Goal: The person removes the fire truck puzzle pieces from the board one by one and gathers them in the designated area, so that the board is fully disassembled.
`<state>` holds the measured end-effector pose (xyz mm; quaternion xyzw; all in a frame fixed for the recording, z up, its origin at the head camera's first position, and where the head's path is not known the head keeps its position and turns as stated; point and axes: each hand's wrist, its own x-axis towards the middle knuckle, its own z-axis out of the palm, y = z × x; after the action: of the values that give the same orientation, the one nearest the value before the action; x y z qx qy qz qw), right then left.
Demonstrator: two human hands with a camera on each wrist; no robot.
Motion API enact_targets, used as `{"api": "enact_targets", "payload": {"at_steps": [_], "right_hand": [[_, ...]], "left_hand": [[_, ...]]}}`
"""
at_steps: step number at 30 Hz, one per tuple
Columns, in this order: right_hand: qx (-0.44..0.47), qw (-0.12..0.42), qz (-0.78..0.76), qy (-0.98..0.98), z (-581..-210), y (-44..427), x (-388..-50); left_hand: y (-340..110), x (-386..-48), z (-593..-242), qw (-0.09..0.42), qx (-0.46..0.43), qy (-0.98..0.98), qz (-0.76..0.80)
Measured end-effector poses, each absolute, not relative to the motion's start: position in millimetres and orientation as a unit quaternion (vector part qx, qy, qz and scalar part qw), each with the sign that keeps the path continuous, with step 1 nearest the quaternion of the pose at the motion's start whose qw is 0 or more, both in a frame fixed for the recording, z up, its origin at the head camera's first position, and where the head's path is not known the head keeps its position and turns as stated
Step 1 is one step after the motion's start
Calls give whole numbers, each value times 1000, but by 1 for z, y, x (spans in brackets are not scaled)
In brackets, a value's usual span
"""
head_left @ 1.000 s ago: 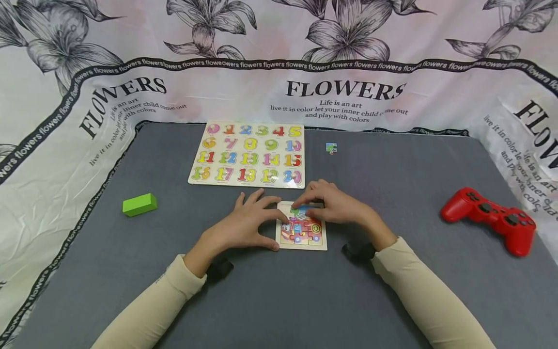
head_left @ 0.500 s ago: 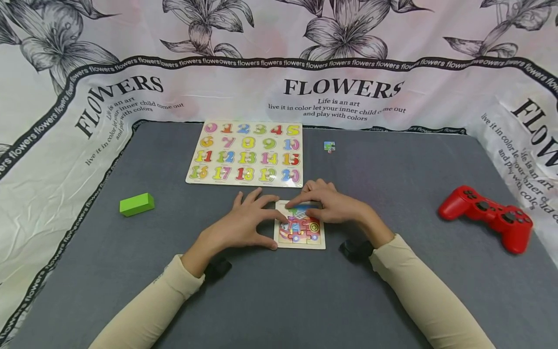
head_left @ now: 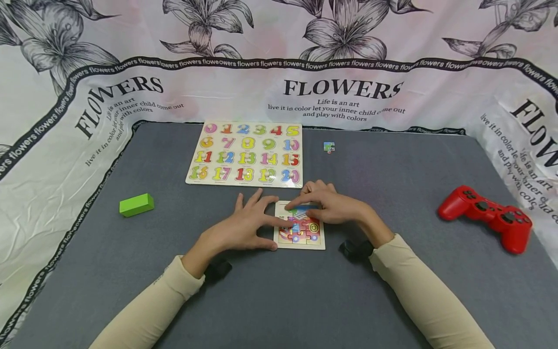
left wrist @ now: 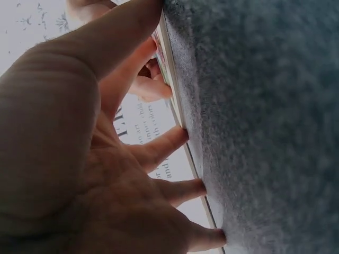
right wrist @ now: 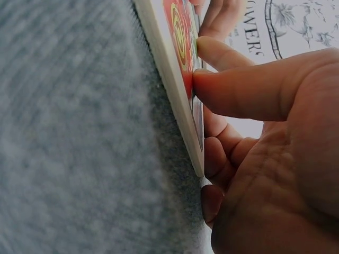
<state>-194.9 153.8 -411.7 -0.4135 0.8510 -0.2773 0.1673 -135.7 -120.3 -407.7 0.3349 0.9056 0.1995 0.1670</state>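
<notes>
The loosely spread left hand point(head_left: 244, 225) has slid its index finger farther over the square, pale-framed, multicoloured jigsaw point(head_left: 307, 233), perhaps steadying it; whether the right hand point(head_left: 333, 205) there pinches is unclear.

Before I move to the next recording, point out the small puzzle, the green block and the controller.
Small puzzle point(head_left: 306, 230), head view: on its picture, near the middle.
Green block point(head_left: 136, 205), head view: on its middle.
Controller point(head_left: 490, 216), head view: on its body, between the two grips.

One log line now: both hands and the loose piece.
left hand: spread, index on puzzle board | right hand: thumb and index on puzzle board | loose piece: right of number board
</notes>
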Motion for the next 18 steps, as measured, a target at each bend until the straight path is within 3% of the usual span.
{"api": "enact_targets", "payload": {"at_steps": [18], "right_hand": [[-403,180,-292,848,-414,154,-196]], "left_hand": [[-119,-133,-408,165,339,901,215]]}}
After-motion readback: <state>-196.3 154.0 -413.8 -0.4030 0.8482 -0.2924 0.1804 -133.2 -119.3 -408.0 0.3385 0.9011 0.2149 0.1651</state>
